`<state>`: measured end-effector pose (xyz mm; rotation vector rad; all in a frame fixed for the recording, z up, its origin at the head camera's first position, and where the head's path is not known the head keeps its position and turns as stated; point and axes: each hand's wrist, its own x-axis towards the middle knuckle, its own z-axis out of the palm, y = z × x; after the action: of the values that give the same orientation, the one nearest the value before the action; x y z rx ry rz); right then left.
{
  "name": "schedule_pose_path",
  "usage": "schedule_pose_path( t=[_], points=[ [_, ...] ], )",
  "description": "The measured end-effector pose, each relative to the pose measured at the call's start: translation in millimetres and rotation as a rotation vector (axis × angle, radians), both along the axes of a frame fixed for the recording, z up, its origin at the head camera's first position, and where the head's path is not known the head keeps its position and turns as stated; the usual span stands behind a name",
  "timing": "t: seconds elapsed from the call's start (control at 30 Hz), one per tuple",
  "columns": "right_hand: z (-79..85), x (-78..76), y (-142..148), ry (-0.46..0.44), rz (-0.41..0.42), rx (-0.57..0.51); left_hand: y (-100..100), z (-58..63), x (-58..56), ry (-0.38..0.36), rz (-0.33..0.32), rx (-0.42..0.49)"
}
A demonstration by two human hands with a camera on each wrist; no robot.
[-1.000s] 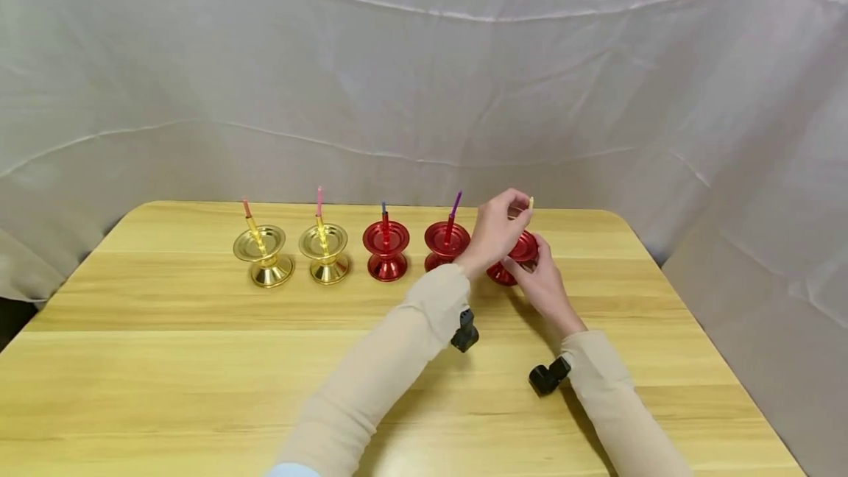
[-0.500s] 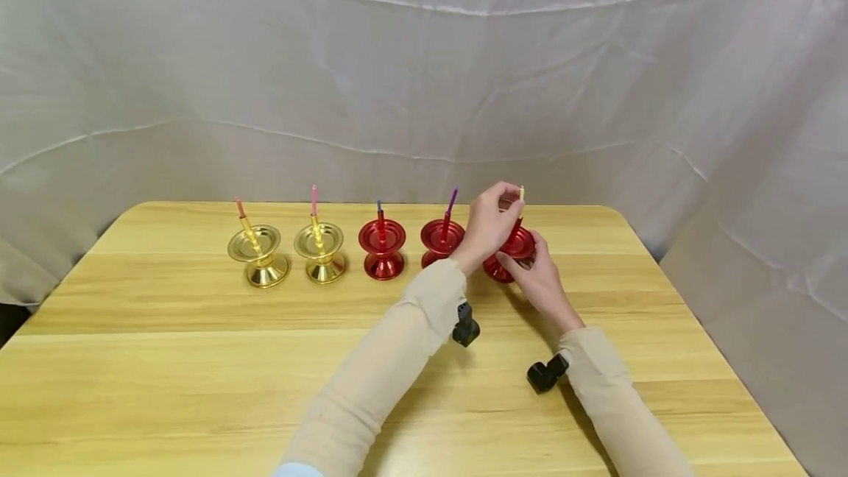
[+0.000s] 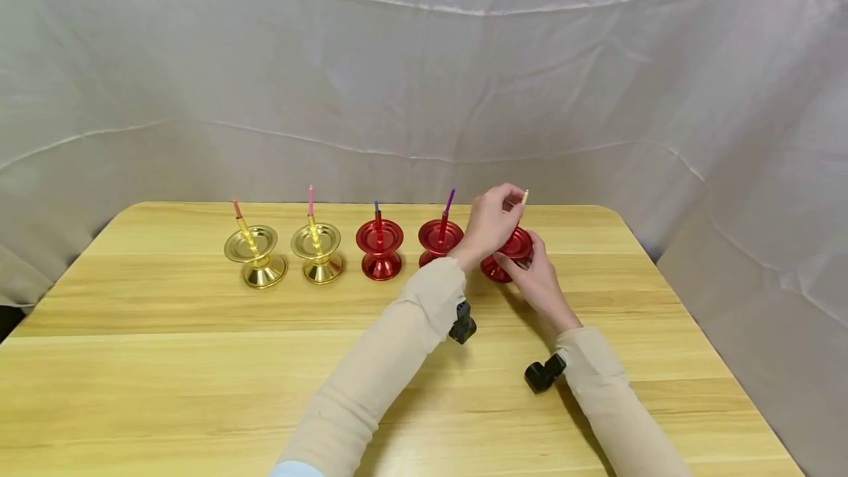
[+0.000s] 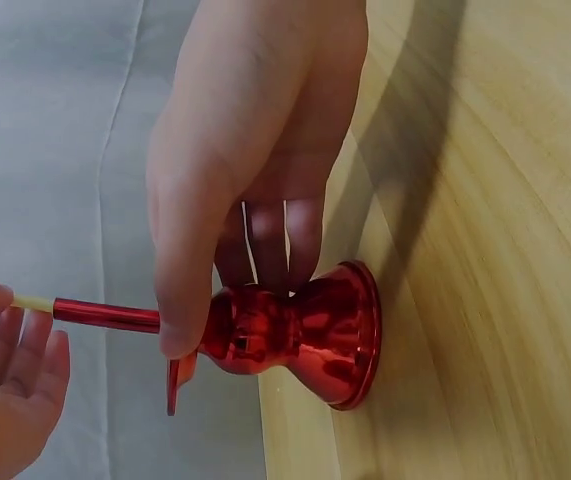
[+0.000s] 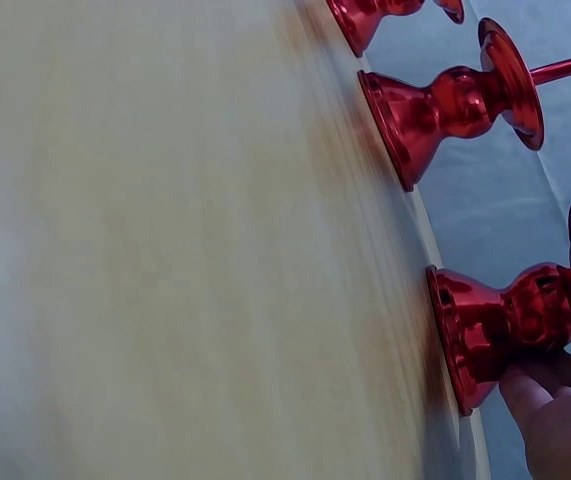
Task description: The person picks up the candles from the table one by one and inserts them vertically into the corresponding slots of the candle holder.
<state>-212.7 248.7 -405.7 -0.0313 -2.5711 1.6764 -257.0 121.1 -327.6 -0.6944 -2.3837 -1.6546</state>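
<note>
My left hand (image 3: 492, 223) pinches a thin pale-yellow candle (image 3: 525, 197) between thumb and fingertips. In the left wrist view the candle's lower end (image 4: 33, 303) meets the mouth of a red tube (image 4: 105, 315), in line with it; how deep it sits is hidden. That tube rises from a shiny red candle holder (image 3: 518, 245), rightmost in the row. My right hand (image 3: 539, 278) grips this holder from the right, thumb at its dish in the left wrist view. The holder's flared base (image 5: 465, 335) stands on the table.
To the left stand two red candle holders, one with a purple candle (image 3: 450, 201), one with a blue candle (image 3: 377, 206). Beyond them are two gold holders with a pink candle (image 3: 311, 199) and a reddish candle (image 3: 236, 207). A grey cloth (image 3: 411, 72) hangs behind the wooden table (image 3: 165, 374).
The left hand has dipped slightly, then the yellow candle has gone from near upright to leaning right. The right hand keeps its grip. The whole head view has shifted a little.
</note>
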Motion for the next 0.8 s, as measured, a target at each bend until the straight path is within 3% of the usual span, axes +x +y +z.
schedule_pose_path(
  t=[0.23, 0.5, 0.8],
  points=[
    [1.5, -0.3, -0.1, -0.011, -0.002, 0.006, 1.6, -3.5, -1.3, -0.007, 0.010, -0.062],
    [0.8, 0.0, 0.2, -0.016, 0.001, 0.002, 1.8, -6.3, 0.2, -0.043, 0.021, -0.056],
    [2.9, 0.5, 3.5, -0.028, 0.000, -0.008, -2.5, -7.3, 15.1, -0.089, 0.015, -0.036]
  ],
)
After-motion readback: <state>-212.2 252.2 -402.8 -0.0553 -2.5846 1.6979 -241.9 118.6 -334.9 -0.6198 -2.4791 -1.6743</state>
